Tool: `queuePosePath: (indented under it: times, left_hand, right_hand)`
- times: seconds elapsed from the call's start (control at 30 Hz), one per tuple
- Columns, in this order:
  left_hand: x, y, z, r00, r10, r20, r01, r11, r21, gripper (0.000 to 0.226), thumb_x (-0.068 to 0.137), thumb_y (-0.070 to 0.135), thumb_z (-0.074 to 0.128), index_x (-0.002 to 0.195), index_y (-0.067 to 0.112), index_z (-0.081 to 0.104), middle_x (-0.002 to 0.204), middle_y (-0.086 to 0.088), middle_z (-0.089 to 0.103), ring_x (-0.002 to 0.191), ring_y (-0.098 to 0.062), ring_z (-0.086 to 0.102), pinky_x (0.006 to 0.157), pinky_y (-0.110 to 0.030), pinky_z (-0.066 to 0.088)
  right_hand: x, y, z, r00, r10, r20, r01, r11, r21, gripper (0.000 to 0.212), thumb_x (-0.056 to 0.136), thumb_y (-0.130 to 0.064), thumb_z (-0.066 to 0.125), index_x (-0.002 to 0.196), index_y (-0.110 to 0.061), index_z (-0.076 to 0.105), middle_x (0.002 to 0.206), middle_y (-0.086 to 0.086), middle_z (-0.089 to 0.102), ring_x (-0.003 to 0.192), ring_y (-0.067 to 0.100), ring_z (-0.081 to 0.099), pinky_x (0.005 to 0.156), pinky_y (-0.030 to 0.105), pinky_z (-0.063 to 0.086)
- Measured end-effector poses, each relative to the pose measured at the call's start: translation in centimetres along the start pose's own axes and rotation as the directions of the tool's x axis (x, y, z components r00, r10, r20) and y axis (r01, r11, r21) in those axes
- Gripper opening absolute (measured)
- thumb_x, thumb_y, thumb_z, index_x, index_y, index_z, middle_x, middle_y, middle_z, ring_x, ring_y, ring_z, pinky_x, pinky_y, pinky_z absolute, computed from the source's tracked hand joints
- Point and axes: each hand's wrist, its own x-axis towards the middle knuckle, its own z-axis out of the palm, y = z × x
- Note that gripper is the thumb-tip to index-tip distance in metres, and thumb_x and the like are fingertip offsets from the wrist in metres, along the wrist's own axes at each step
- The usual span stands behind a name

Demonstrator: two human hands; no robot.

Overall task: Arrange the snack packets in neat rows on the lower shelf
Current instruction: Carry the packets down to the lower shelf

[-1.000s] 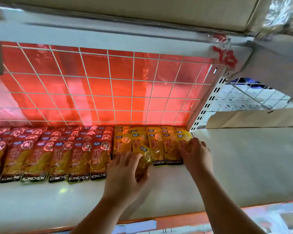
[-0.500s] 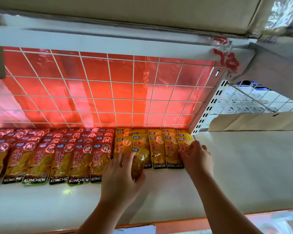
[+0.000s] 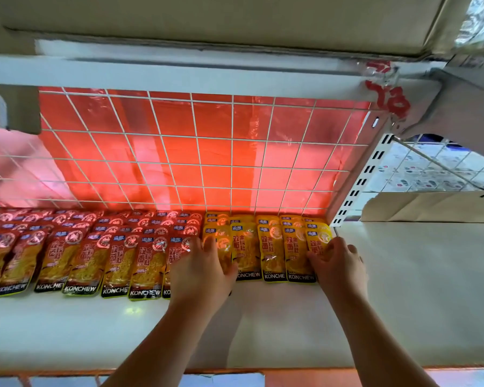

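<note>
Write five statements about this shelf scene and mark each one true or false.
1. The red packets lie to the left of the yellow packets. True.
2. The right hand touches a red packet. False: it touches the rightmost yellow packet.
3. A white wire grid stands behind the packets. True.
4. The left hand hangs in the air, touching nothing. False: it rests on the packets where red meets yellow.
5. The front packets show the word KONCHEW along their near edge. True.
</note>
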Motion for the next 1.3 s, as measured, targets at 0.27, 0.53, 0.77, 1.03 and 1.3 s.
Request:
queuePosePath:
  times: [0.27,0.53,0.77,1.03,1.3]
  left_hand:
    - [-1.7,-2.2,1.8,0.917,0.341,-0.206,-0.347,0.938,0.007,0.062,0.094,0.061,0.045,0.140,0.023,0.059,0.133,0.000,0.057,0.109,-0.023,0.056,0.087,-0.042,0.052]
    - [-3.3,-4.4,3.5,0.887,0.449,-0.108,-0.437,0.892,0.118,0.066,0.093,0.062,0.046,0.141,0.019,0.059,0.148,0.001,0.050,0.125,-0.031,0.051,0.095,-0.054,0.040]
    - [-3.4,-4.4,4.0,0.896,0.424,-0.135,-0.410,0.905,0.117,0.065,0.094,0.058,0.047,0.143,0.017,0.059,0.149,-0.001,0.051,0.126,-0.030,0.052,0.101,-0.057,0.028]
    - [-3.4,-4.5,3.8,0.912,0.402,-0.086,-0.397,0.915,0.071,0.068,0.095,0.065,0.043,0.148,0.023,0.054,0.152,0.001,0.049,0.131,-0.032,0.050,0.101,-0.056,0.031]
    - [-2.7,-3.5,1.5,0.910,0.401,-0.107,-0.403,0.915,0.001,0.064,0.095,0.067,0.041,0.145,0.029,0.054,0.150,0.004,0.049,0.128,-0.029,0.051,0.100,-0.058,0.044]
  right_hand:
    - [-0.1,0.2,-0.1,1.000,-0.011,0.007,0.011,1.000,-0.005,0.045,0.080,-0.054,0.074,0.104,-0.021,0.055,0.101,0.007,0.058,0.094,0.033,0.056,0.083,0.047,0.052]
    - [-0.3,0.0,0.0,1.000,-0.012,-0.013,0.012,1.000,-0.005,0.045,0.080,-0.053,0.074,0.105,-0.019,0.057,0.101,0.009,0.058,0.095,0.035,0.055,0.084,0.047,0.051]
    - [-0.3,0.2,0.1,0.999,-0.015,-0.028,0.016,1.000,0.011,0.044,0.080,-0.051,0.076,0.102,-0.019,0.056,0.099,0.010,0.058,0.091,0.035,0.056,0.082,0.048,0.052]
    - [-0.7,0.2,-0.4,0.999,-0.036,-0.014,0.036,0.999,0.038,0.046,0.079,-0.051,0.076,0.104,-0.017,0.059,0.099,0.012,0.059,0.090,0.036,0.055,0.079,0.042,0.050]
    - [-1.5,-1.4,-2.6,0.998,-0.055,-0.038,0.057,0.997,0.059,0.043,0.083,-0.046,0.073,0.113,-0.017,0.061,0.112,0.014,0.060,0.102,0.036,0.054,0.085,0.042,0.047]
